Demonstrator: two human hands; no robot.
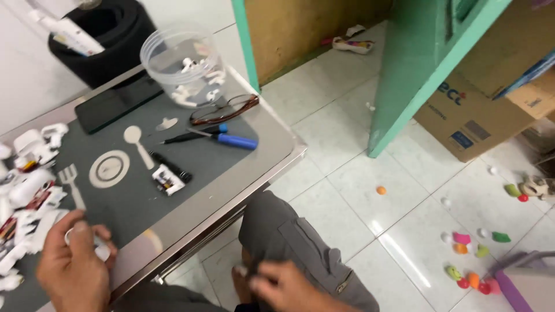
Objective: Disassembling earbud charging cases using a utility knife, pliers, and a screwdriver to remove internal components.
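The bench (254,173), a metal-edged surface covered by a dark grey mat, fills the left half of the view, with white tiled floor (347,190) to its right. At the far end a clear plastic tub (182,63) is seen, holding small white parts. Near it lie a dark phone (113,104), a pair of glasses (225,110), and a blue-handled tool (231,140) beside a thin black one. Along the left edge a heap of small white plastic cases and pieces (29,173) is piled.

The left hand (72,268) is held at the near left of the bench, closed around a small white plastic piece (101,251), which is pinched between thumb and fingers and only partly shown. The right hand (292,289) is lowered off the bench, against the grey trouser leg (289,237); it is blurred, and whether it is gripping anything cannot be told.

The white piece is judged to be very light, stiff and smooth-skinned, hence easily let slip. It is best taken by its broader sides with a fingertip pinch, and little force is thought to be needed, since a thin shell of this kind may crack or spring open.
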